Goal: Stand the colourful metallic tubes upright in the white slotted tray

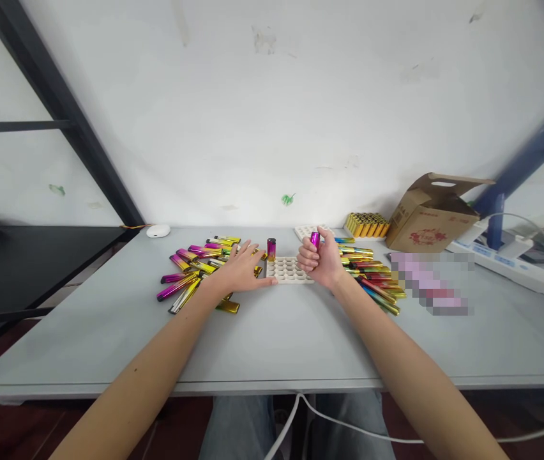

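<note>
My right hand [322, 259] is wrapped around a purple lighter [315, 239], its purple end sticking up above the fingers. Below it lies a white tray [287, 271] with rows of round holes, partly covered by that hand. One purple-and-gold lighter [271, 249] stands upright at the tray's back left corner. My left hand [241, 268] is spread flat with fingers apart, over the right side of a loose pile of purple, yellow and gold lighters [186, 275]. Its thumb reaches the tray's left front edge. Whatever lies under the left palm is hidden.
More lighters [375, 275] in mixed colours lie right of the tray. Behind are a second white tray [304, 232] and a block of upright yellow lighters [368, 225]. A cardboard box [432, 217], a power strip [506, 265] and a white case [158, 231] stand near the wall.
</note>
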A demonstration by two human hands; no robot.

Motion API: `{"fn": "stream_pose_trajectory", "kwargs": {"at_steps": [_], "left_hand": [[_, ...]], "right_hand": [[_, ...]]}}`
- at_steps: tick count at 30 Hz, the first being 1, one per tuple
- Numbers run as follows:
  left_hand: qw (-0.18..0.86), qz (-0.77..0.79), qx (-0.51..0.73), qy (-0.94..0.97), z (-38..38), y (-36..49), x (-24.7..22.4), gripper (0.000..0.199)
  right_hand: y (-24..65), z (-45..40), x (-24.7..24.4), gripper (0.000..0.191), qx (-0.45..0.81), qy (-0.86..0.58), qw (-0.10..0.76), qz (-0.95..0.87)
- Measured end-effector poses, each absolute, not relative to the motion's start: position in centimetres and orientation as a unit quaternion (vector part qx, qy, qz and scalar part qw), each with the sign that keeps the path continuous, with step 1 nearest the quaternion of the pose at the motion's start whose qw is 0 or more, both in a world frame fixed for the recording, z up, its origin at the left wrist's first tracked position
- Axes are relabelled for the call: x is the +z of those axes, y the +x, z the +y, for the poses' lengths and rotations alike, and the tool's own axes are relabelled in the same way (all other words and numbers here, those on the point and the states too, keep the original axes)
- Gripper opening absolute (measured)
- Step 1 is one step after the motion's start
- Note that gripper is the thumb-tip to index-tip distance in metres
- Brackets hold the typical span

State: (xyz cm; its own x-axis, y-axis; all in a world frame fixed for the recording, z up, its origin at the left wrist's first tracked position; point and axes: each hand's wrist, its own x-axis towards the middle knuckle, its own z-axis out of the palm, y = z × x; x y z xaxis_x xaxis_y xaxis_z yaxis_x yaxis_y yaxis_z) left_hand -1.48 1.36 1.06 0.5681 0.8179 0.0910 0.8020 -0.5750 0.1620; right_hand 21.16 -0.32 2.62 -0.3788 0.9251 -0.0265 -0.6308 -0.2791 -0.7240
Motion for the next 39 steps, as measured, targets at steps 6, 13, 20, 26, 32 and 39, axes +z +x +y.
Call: {"fn": "stream_pose_trajectory", "kwargs": {"at_steps": [6,13,20,26,32,39], "left_hand": [[0.033,0.447,0.083,0.89,1.18,-1.37,0.96,0.082],[0.022,0.444,0.077,0.892,1.08,-1.32,1.11,0.075],[0.032,0.443,0.086,0.892,1.24,-1.4,0.79,0.079],[0.039,0.449,0.082,0.889,1.4,-1.52,0.47,0.082],[0.044,0.464,0.061,0.883,1.18,-1.51,1.02,0.086],[0.057,0.473,0.056,0.878,0.9,-1.71,1.22,0.091]], "right_hand": [[21.24,-0.63,2.77,0.047,0.784,-0.204,0.504,-0.299],[21.32,-0.72,2.89,0.05,0.786,-0.205,0.506,-0.29],[21.17,-0.78,2.77,0.049,0.777,-0.206,0.511,-0.304],[20.89,-0.75,2.57,0.047,0.77,-0.2,0.513,-0.321],[20.77,-0.77,2.59,0.047,0.773,-0.208,0.506,-0.32],[20.91,-0.46,2.33,0.045,0.76,-0.226,0.53,-0.303]]}}
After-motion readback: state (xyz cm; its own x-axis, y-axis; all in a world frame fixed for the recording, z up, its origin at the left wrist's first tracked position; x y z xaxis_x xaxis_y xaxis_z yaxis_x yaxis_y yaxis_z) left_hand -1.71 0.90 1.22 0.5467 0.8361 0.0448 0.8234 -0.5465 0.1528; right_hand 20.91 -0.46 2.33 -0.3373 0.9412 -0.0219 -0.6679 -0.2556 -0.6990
